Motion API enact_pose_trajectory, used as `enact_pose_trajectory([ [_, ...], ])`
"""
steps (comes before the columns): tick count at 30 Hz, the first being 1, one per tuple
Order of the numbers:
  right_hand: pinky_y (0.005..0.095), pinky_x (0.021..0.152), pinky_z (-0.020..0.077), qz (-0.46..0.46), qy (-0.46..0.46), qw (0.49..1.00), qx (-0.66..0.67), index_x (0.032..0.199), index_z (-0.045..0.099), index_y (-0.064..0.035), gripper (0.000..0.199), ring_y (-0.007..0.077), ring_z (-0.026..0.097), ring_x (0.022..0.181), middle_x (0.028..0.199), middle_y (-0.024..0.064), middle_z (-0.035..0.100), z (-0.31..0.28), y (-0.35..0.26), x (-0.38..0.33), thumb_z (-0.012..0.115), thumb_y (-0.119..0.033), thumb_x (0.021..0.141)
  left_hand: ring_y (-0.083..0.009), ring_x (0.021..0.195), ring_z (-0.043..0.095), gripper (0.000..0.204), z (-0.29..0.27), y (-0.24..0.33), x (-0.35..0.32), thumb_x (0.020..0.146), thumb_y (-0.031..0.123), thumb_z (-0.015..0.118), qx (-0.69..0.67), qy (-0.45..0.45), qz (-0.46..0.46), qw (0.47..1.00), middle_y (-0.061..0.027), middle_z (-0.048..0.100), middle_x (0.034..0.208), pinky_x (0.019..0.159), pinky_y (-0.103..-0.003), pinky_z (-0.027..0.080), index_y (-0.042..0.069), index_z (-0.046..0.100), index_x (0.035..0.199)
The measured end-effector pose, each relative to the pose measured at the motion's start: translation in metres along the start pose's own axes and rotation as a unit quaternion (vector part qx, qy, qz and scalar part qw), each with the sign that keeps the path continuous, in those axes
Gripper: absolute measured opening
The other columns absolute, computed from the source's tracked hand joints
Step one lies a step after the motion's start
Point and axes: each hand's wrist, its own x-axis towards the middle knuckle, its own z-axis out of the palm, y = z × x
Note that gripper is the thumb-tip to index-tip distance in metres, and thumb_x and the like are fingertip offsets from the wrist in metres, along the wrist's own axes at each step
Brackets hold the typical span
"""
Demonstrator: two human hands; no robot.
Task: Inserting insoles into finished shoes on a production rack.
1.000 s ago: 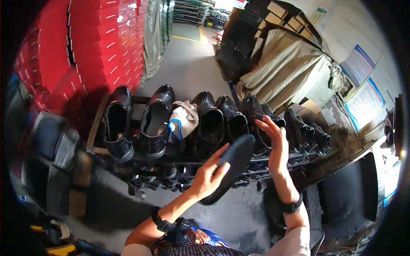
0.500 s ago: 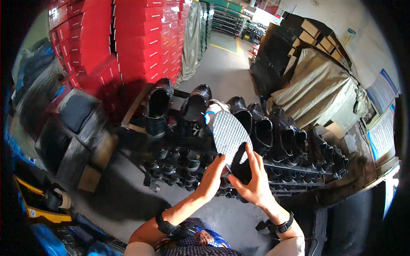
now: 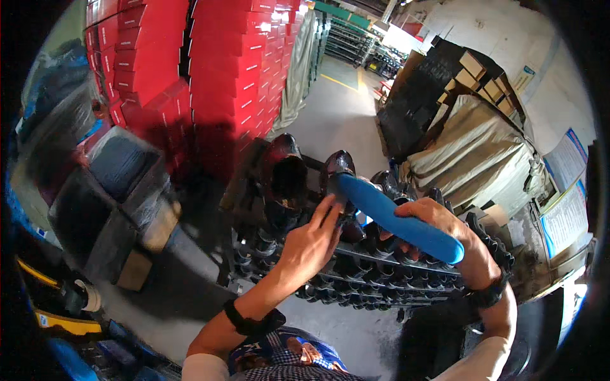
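Note:
A long blue insole (image 3: 394, 219) is held slantwise in my right hand (image 3: 438, 219), whose fingers wrap round its middle. Its smooth blue side faces up. The insole's far-left tip, dark and slightly blurred, lies at a black shoe (image 3: 338, 164) on the rack. My left hand (image 3: 310, 244) is beside that shoe and tip, fingers stretched toward them; its thumb is mostly hidden, and I cannot tell whether the fingertips touch. Another glossy black shoe (image 3: 286, 174) stands to the left, its opening toward me.
A tiered rack (image 3: 375, 257) bears rows of black shoes. Stacked red boxes (image 3: 222, 70) rise at the far left, with grey bins (image 3: 121, 162) nearer. A draped beige cover (image 3: 476, 136) is at the right, beside a dark stack with cartons (image 3: 473, 66). A floor aisle (image 3: 337, 114) runs between.
The insole has turned from its patterned underside to its blue side and tilted across the rack. My right hand moved right with it; my left hand came off it toward a shoe.

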Motion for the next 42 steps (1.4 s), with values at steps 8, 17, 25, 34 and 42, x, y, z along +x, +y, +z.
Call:
enact_pose_trajectory([
  [8,0.0312,0.044,0.0509,0.238,0.110,0.964,0.048,0.098,0.054,0.0056,0.028,0.0216,0.060,0.053,0.081,0.0177,0.063,0.010,-0.023,0.059,0.043,-0.018,0.087,-0.0292,0.079,0.057,0.023,0.012,-0.013,0.015,0.081,0.005,0.046,-0.114,-0.083,0.080,0.987,-0.0136,0.053,0.097,0.066,-0.035,0.048,0.001,0.049,0.104],
  [17,0.0330,0.062,0.0465,0.137,0.264,0.925,-0.236,0.083,0.063,0.0019,0.026,0.0208,0.060,0.068,0.071,0.0134,0.062,0.023,0.061,0.133,0.056,-0.021,0.073,-0.0245,0.079,0.057,0.033,0.026,-0.024,0.004,0.075,0.002,0.052,-0.152,-0.032,0.113,0.981,-0.0131,0.054,0.105,0.063,-0.032,0.050,0.002,0.052,0.108],
  [25,0.0456,0.074,0.0426,0.167,0.274,0.878,-0.355,0.074,0.058,0.0032,0.023,0.0406,0.056,0.080,0.085,0.0255,0.058,0.047,0.061,0.187,0.047,-0.016,0.073,-0.0204,0.072,0.055,0.045,0.030,-0.046,-0.003,0.064,0.001,0.054,-0.120,0.028,0.148,0.981,-0.0133,0.053,0.107,0.058,-0.030,0.049,-0.001,0.052,0.109],
  [34,0.0420,0.059,0.0439,0.059,0.091,0.883,-0.457,0.072,0.058,0.0027,0.019,0.0377,0.056,0.067,0.069,0.0226,0.057,0.015,0.096,0.174,0.049,-0.014,0.075,-0.0182,0.065,0.054,0.045,0.033,-0.036,0.005,0.063,0.001,0.053,-0.098,0.019,0.134,0.986,-0.0087,0.056,0.105,0.056,-0.027,0.048,0.003,0.055,0.108],
  [42,0.0412,0.083,0.0379,-0.192,0.299,0.736,-0.577,0.091,0.054,-0.0018,0.027,0.0309,0.054,0.090,0.090,0.0163,0.059,0.041,0.042,0.112,0.036,-0.022,0.091,-0.0194,0.067,0.059,0.030,0.038,-0.028,0.005,0.069,0.001,0.058,-0.107,0.033,0.138,0.984,-0.0090,0.059,0.098,0.057,-0.026,0.049,0.003,0.060,0.098],
])
